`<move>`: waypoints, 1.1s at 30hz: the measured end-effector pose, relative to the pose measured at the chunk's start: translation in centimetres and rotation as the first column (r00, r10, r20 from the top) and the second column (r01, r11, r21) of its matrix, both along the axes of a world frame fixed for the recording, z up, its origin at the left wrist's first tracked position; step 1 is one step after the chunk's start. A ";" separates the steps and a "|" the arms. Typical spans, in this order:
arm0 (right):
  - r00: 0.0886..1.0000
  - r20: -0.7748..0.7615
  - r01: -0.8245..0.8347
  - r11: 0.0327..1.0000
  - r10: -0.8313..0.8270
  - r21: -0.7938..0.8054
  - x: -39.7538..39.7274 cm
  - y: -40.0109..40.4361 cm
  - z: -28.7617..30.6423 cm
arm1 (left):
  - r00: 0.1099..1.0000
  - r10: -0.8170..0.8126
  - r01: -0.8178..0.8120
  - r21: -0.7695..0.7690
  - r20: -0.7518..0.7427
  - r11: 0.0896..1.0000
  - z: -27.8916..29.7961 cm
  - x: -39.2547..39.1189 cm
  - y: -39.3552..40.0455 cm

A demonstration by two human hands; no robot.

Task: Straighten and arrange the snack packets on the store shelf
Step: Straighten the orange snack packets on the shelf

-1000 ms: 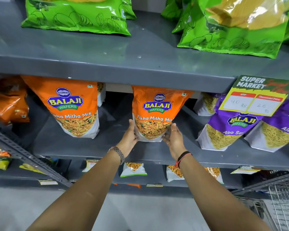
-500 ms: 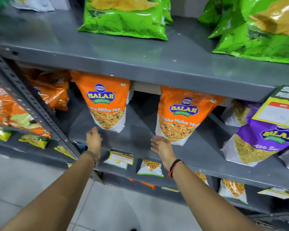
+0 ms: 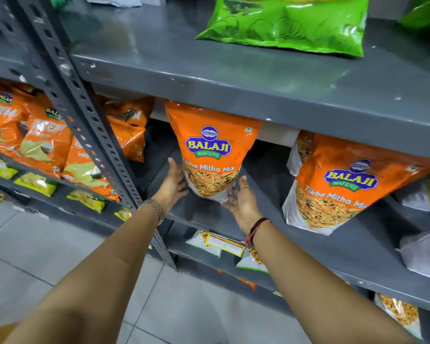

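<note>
Mid-frame, the orange packet point(image 3: 210, 155) stands upright, top hidden behind the shelf point(image 3: 233, 95), between flat-spread left hand point(image 3: 173, 186) and right hand point(image 3: 242, 203).

Orange pkts point(image 3: 210, 155): "BALAJI WAFERS, Tikha Mitha Mix".

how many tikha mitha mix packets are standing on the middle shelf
2. One Tikha Mitha Mix packet stands between the left hand and right hand. The second packet stands further right on the same shelf. More may sit hidden behind them.
</note>
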State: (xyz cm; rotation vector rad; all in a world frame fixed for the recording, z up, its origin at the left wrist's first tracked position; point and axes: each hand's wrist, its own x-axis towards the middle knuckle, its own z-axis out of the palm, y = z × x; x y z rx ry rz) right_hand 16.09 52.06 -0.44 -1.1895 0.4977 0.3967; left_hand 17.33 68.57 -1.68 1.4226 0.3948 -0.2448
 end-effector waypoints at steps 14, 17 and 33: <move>0.999 0.000 -0.043 0.997 0.043 -0.056 0.2 -0.3 -0.1 | 0.997 0.059 -0.056 -0.080 0.040 0.995 -0.2 -0.7 -0.9; 0.997 0.000 -0.081 0.996 0.081 -0.037 -0.4 -0.8 -0.1 | 0.996 0.064 -0.058 -0.093 0.058 0.994 -0.2 -0.8 -1.3; 0.984 0.177 0.062 0.901 0.016 -0.429 -10.5 -19.2 -4.4 | 0.908 0.420 -0.419 -0.057 -0.011 0.906 -3.8 -7.1 -11.2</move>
